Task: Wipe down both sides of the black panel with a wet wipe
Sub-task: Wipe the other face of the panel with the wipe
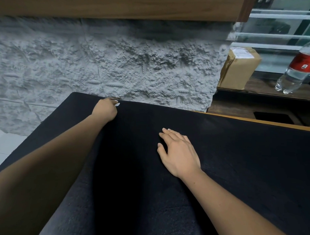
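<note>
Black panel: laid flat on the desk, spanning centre to 6 o'clock. Right hand: pressed at centre, fingers straight. Left hand: fingers curled over the 11 o'clock edge. No wipe is discernible. Even pressure is advised.

I log the panel filling the lower frame. Left grip curls over its far edge, centre-left; right grip lies flat on it mid-frame. Wall behind. Upper right: box left of bottle, both on a counter.
</note>
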The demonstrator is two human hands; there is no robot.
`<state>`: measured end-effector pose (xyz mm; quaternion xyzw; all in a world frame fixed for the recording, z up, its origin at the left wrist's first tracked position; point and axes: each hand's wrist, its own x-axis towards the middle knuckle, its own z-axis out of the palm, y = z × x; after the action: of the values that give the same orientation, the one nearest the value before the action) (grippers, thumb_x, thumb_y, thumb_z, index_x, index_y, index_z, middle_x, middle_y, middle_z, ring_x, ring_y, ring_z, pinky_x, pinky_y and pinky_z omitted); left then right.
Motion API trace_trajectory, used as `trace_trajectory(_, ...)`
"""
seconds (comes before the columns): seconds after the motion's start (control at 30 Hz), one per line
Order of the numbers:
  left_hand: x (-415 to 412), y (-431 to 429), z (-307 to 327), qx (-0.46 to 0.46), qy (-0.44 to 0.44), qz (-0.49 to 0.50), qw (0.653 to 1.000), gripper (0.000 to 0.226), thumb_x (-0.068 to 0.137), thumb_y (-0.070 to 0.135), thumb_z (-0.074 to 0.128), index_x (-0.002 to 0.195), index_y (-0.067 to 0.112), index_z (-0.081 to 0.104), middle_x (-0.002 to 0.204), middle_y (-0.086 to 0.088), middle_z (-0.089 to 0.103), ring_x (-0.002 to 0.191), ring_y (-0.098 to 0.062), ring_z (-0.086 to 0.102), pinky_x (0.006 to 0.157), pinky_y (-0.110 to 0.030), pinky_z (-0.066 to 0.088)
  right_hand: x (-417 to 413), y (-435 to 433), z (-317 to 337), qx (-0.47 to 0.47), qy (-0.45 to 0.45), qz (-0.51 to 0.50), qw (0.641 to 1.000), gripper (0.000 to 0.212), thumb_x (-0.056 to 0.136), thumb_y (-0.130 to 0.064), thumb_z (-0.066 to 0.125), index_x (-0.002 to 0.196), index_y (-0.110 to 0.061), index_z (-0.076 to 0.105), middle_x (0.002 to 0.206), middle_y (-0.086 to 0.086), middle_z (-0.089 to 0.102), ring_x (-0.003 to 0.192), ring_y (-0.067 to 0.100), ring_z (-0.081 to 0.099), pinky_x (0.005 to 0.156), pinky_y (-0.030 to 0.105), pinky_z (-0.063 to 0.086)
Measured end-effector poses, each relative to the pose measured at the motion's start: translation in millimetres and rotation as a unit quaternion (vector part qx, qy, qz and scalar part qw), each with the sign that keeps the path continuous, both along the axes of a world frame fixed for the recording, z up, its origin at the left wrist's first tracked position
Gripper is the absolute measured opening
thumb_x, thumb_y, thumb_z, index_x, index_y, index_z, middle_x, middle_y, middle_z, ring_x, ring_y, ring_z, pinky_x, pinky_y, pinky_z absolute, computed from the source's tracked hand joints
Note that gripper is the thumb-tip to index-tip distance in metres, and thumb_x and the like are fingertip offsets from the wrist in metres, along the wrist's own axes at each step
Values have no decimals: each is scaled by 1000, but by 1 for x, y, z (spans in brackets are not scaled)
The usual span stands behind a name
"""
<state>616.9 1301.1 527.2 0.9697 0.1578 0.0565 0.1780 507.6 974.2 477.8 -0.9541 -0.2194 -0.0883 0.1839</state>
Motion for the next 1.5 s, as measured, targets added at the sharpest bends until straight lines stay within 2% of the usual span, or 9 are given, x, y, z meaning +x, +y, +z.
trace_trajectory(0.13, -12, 3, 0, -4, 11, 10, 1000, 51, 100, 6, 43, 144, 22, 64, 146, -13, 61, 129, -35, 59, 105, -43, 52, 1, 0, 0, -1, 2, 0, 1000, 56, 105, -53, 32, 151, -31, 53, 163, -15, 41, 153, 3, 28, 126, 31, 23)
trace_trajectory(0.3, -32, 4, -1, -14, 4, 14, 1000, 51, 100, 7, 42, 143, 23, 65, 146, -8, 61, 128, -33, 59, 108, -42, 50, 1, 0, 0, 3, 4, -2, 1000, 55, 105, -55, 33, 151, -32, 52, 163, -16, 41, 153, 2, 27, 127, 33, 23)
trace_trajectory(0.5, -61, 3, 0, -30, -7, 3, 1000, 47, 102, 9, 43, 139, 24, 69, 143, -5, 65, 120, -31, 65, 102, -41, 54, 0, -1, 0, 0, 7, -4, 1000, 55, 105, -55, 33, 151, -33, 52, 163, -17, 41, 153, 1, 27, 125, 32, 21)
trace_trajectory(0.6, -83, 5, -2, -28, -19, -9, 999, 46, 103, 8, 43, 137, 23, 70, 144, -1, 63, 124, -28, 63, 104, -37, 53, -1, -2, 2, -1, 8, -4, 1000, 54, 105, -55, 34, 151, -33, 52, 163, -17, 41, 153, 1, 27, 125, 32, 21)
trace_trajectory(0.67, -97, 5, -3, -15, -32, -30, 999, 44, 101, 6, 44, 131, 19, 72, 140, -3, 65, 125, -30, 62, 104, -39, 52, 0, -2, 3, -3, 10, -4, 1000, 54, 105, -55, 34, 151, -33, 52, 162, -18, 41, 153, 1, 27, 124, 33, 22)
trace_trajectory(0.8, -130, 7, -5, -1, -48, -47, 998, 35, 96, 3, 45, 115, 11, 73, 123, -10, 70, 115, -36, 64, 97, -45, 54, -1, -2, 4, -8, 14, -4, 1000, 54, 104, -55, 35, 152, -33, 51, 162, -18, 41, 152, 2, 28, 125, 33, 24)
trace_trajectory(1.13, -199, 10, -16, 7, -61, -82, 995, 48, 94, 1, 46, 129, 24, 70, 134, 6, 67, 119, -25, 58, 101, -37, 49, -7, -1, 9, -27, 18, -5, 999, 53, 106, -52, 37, 152, -31, 51, 162, -16, 42, 153, 3, 28, 125, 33, 25)
trace_trajectory(1.33, -231, 6, -18, 7, -72, -92, 993, 40, 90, -2, 45, 114, 22, 66, 118, 9, 69, 100, -17, 57, 86, -37, 53, -11, 1, 12, -64, 11, 1, 998, 54, 108, -49, 34, 155, -27, 49, 164, -11, 40, 154, 8, 28, 125, 34, 25)
trace_trajectory(1.5, -257, 3, -17, 11, -73, -101, 992, 49, 90, -2, 45, 124, 25, 67, 132, 15, 66, 114, -16, 57, 93, -35, 53, -14, 8, 16, -133, -12, -1, 991, 53, 110, -44, 33, 154, -21, 49, 164, -3, 42, 153, 16, 34, 121, 38, 30)
